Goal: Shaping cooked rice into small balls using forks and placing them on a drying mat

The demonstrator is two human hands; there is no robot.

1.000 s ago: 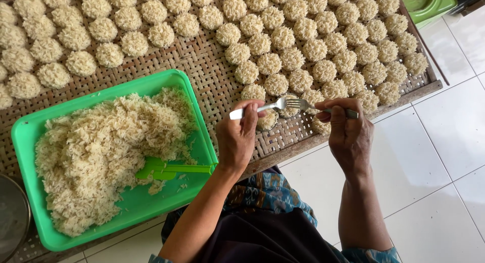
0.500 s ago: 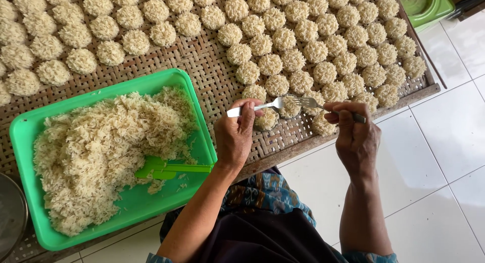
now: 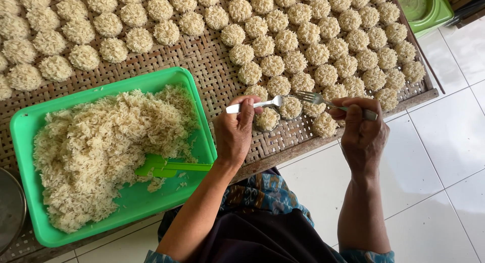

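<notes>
Holding a metal spoon [image 3: 255,105] in the left hand [image 3: 233,134] and a silver fork [image 3: 328,102] in the right hand [image 3: 361,134], both fists closed, pressing a small crumbly-looking rice puff [image 3: 291,107] on the woven bamboo mat [image 3: 202,56]; probably fragile, so best supported from underneath.

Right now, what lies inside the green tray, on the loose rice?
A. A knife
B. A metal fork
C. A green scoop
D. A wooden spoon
C: a green scoop lies on the loose rice in the green tray, while the left hand holds a spoon and the right hand holds a fork.
</notes>
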